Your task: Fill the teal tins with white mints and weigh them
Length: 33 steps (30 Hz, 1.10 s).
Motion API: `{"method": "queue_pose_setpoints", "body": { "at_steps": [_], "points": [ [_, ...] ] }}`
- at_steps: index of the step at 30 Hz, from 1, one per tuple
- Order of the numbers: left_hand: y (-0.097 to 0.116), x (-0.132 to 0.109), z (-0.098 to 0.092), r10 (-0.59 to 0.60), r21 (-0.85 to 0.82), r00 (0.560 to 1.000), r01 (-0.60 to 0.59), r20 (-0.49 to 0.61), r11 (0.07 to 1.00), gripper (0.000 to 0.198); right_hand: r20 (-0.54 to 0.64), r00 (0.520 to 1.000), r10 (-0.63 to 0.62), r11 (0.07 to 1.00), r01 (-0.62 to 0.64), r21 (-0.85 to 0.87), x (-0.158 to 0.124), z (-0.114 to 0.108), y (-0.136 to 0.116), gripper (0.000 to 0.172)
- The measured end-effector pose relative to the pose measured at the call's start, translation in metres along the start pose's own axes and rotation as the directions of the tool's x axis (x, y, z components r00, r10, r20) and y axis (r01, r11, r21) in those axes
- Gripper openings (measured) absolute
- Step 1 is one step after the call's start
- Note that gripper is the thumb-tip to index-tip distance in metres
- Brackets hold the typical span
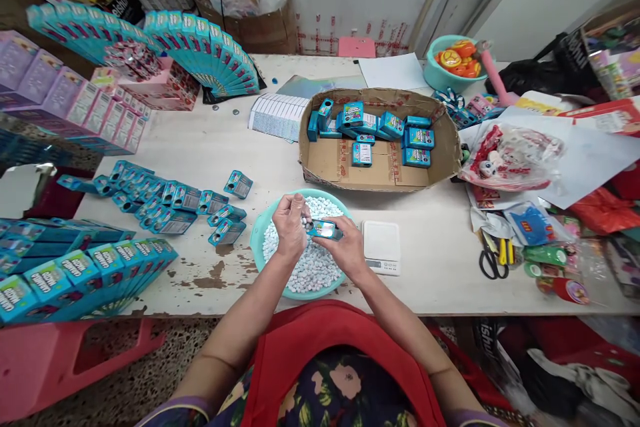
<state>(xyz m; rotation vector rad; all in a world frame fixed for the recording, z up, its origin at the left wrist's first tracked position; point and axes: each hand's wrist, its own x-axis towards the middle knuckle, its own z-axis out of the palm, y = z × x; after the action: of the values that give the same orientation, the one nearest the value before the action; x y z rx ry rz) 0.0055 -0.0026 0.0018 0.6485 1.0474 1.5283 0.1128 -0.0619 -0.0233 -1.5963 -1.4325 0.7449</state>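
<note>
A light-green basin point(257, 240) full of small white candies point(313, 270) stands at the table's front edge, under both hands. Above it my right hand point(349, 248) grips a small blue candy tin point(323, 229), tilted with one end to the left. My left hand point(291, 223) is closed at that end, fingertips pinched together, with something pale like a few candies showing between them. To the left stand several similar blue tins point(186, 197) in rows, with dark round openings on top. The inside of the held tin is hidden.
Behind the basin, a cut-down cardboard box point(370, 177) holds several blue tins. A white scale point(381, 247) sits right of the basin. Scissors point(493, 260) and packets lie further right. Blue display cartons point(100, 273) stand front left, lilac boxes point(55, 90) behind them.
</note>
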Motion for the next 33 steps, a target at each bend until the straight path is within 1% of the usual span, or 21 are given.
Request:
{"method": "queue_pose_setpoints", "body": {
  "at_steps": [6,11,14,18,20,21,22,23,24,25,26,27,28,29,30,31,32,33],
  "points": [
    [0.0,-0.001,0.0,-0.059,-0.008,0.998,0.059,-0.012,0.998,0.037,0.007,0.999,0.034,0.998,-0.035,0.045,-0.001,0.001,0.003,0.04],
    [-0.002,-0.001,0.0,0.0,0.001,1.0,0.0,-0.03,1.0,0.036,0.024,0.999,0.048,0.998,-0.049,0.042,-0.001,-0.001,0.001,0.04],
    [-0.002,-0.002,0.002,0.006,-0.009,1.0,-0.006,-0.028,1.0,0.036,0.035,0.998,0.057,0.997,-0.058,0.043,0.0,0.0,0.001,0.04],
    [0.002,0.0,0.005,-0.054,-0.045,0.999,0.054,0.009,0.998,0.033,0.039,0.997,0.073,0.994,-0.076,0.084,0.002,-0.001,0.003,0.04],
    [0.003,0.005,0.0,-0.076,-0.052,0.997,0.077,0.014,0.996,0.032,0.05,0.993,0.108,0.98,-0.114,0.16,0.001,-0.01,0.007,0.04],
    [0.003,0.008,-0.006,-0.075,-0.037,0.997,0.075,0.002,0.997,0.031,0.064,0.988,0.14,0.965,-0.151,0.215,-0.001,-0.018,0.011,0.041],
    [0.001,0.012,-0.014,-0.065,0.012,0.998,0.066,-0.013,0.998,0.031,0.077,0.981,0.18,0.944,-0.194,0.268,-0.004,-0.028,0.015,0.042],
    [-0.001,0.016,-0.025,-0.062,0.111,0.998,0.062,-0.005,0.992,0.03,0.078,0.972,0.223,0.921,-0.236,0.309,-0.008,-0.04,0.022,0.043],
    [-0.004,0.019,-0.037,-0.068,0.26,0.997,0.056,0.036,0.964,0.029,0.064,0.963,0.262,0.904,-0.268,0.333,-0.013,-0.052,0.029,0.043],
    [-0.008,0.022,-0.05,-0.088,0.446,0.99,0.031,0.108,0.894,0.027,0.029,0.957,0.289,0.9,-0.282,0.333,-0.018,-0.065,0.038,0.042],
    [-0.012,0.025,-0.06,-0.123,0.626,0.971,-0.033,0.204,0.779,0.024,-0.014,0.954,0.299,0.908,-0.28,0.311,-0.023,-0.076,0.048,0.041],
    [-0.015,0.027,-0.068,-0.142,0.752,0.948,-0.13,0.285,0.646,0.021,-0.057,0.952,0.299,0.922,-0.273,0.275,-0.028,-0.086,0.059,0.039],
    [-0.018,0.03,-0.071,-0.137,0.82,0.927,-0.232,0.349,0.523,0.019,-0.094,0.95,0.299,0.932,-0.27,0.241,-0.032,-0.094,0.071,0.038],
    [-0.021,0.035,-0.068,-0.096,0.843,0.914,-0.318,0.394,0.434,0.019,-0.123,0.944,0.307,0.937,-0.276,0.216,-0.034,-0.1,0.082,0.038],
    [-0.023,0.041,-0.058,-0.032,0.841,0.904,-0.382,0.426,0.382,0.02,-0.151,0.933,0.326,0.934,-0.294,0.201,-0.036,-0.104,0.094,0.038],
    [-0.027,0.049,-0.042,0.016,0.829,0.889,-0.432,0.457,0.356,0.022,-0.179,0.918,0.353,0.928,-0.318,0.196,-0.037,-0.106,0.105,0.039],
    [-0.032,0.06,-0.021,0.037,0.812,0.868,-0.476,0.494,0.338,0.024,-0.205,0.902,0.381,0.919,-0.344,0.194,-0.037,-0.107,0.116,0.04],
    [-0.041,0.073,0.004,0.016,0.786,0.835,-0.525,0.551,0.327,0.024,-0.228,0.886,0.405,0.911,-0.368,0.188,-0.037,-0.108,0.126,0.041]
  ]
}}
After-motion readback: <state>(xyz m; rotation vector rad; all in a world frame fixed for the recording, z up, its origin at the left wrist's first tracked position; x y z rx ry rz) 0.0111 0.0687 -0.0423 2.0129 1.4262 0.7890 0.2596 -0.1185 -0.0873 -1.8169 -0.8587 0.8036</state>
